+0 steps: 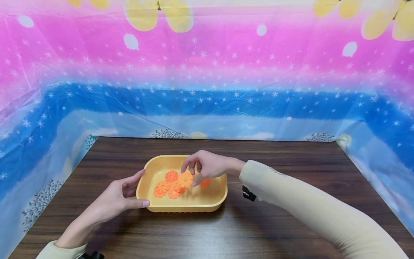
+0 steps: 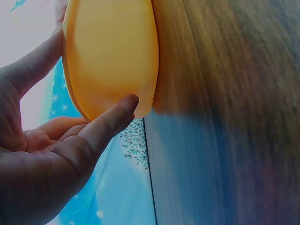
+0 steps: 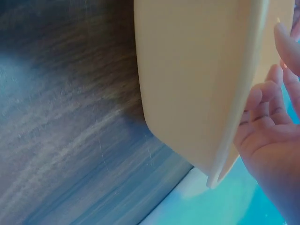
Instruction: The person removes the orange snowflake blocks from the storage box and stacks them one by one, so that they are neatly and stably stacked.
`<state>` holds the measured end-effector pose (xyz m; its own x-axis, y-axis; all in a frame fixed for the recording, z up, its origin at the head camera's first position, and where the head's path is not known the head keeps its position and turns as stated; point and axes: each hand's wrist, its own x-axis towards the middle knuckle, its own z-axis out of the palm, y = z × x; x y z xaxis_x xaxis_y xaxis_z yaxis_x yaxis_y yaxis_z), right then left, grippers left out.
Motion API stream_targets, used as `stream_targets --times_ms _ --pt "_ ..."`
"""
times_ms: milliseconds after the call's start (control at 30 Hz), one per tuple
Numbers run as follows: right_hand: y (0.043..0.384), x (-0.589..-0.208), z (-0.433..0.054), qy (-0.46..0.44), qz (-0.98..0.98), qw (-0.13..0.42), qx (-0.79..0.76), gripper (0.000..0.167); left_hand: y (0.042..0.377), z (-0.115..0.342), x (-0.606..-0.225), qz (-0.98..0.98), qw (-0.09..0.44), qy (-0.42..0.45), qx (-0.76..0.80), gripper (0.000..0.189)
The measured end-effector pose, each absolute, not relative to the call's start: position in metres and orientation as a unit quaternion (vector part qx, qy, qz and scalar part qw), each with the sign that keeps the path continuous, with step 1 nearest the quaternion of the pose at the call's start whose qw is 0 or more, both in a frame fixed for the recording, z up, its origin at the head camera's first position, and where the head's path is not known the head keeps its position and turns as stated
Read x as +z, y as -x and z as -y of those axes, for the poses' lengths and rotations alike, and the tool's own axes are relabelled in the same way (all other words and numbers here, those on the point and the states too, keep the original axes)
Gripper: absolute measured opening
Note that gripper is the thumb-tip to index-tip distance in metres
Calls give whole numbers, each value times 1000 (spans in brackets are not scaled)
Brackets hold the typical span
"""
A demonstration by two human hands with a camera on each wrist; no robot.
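A yellow plastic tray with rounded corners holds several orange notched plastic discs, the interlocking snowflake kind. My left hand grips the tray's left end, thumb at the front corner and fingers farther back along the side. In the left wrist view, the thumb lies against the tray's outer wall. My right hand reaches over the far rim and pinches a lighter orange disc between thumb and fingers, above the others. The right wrist view shows curled fingers behind the tray wall; the held disc is mostly hidden there.
One orange disc lies apart in the tray's right half. Under the tray is a dark wood-grain table. A pink and blue patterned cloth hangs around the table's back and sides.
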<state>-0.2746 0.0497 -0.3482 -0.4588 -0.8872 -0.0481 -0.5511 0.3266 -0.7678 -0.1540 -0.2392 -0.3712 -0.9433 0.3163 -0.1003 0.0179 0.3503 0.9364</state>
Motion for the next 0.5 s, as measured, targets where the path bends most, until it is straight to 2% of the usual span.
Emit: stream_targets --times_ms 333,500 --pt "267 -336 -65 433 -786 202 -393 40 154 239 -371 -812 133 -99 559 96" --pt "253 -314 -72 427 -783 191 -409 38 153 239 -371 -805 135 -102 569 96"
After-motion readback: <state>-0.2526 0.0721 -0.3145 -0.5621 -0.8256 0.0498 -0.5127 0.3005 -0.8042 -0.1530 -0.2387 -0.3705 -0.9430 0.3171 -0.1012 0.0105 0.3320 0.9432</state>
